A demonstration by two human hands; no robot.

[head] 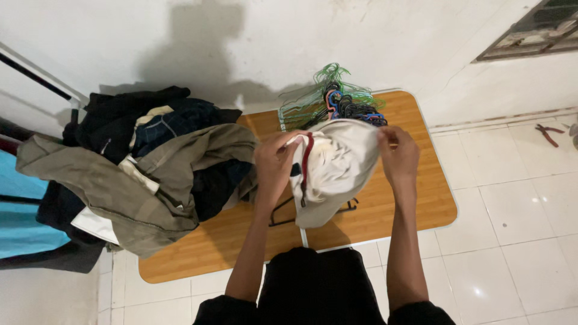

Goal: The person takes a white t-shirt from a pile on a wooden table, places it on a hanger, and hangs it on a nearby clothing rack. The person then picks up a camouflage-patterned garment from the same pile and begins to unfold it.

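Both hands grip a white garment point(337, 165) above the table point(415, 204): left hand point(274, 165) pinches its left edge, right hand point(398, 157) its right. It hides most of a black hanger point(280, 216); fingertips are tucked into the cloth.

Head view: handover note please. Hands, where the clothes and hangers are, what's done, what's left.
Left hand: gripping the left edge of the white garment, held up over the table.
Right hand: pinching the garment's right edge.
A black hanger lies on the wooden table under the garment; it is not in the garment as far as can be seen.
Pile of clothes on the table's left end, an olive jacket on top.
Bundle of hangers, green and dark, at the far edge.
Done: one garment picked up.
Left: hanging it, then the pile, judging by what lies there.
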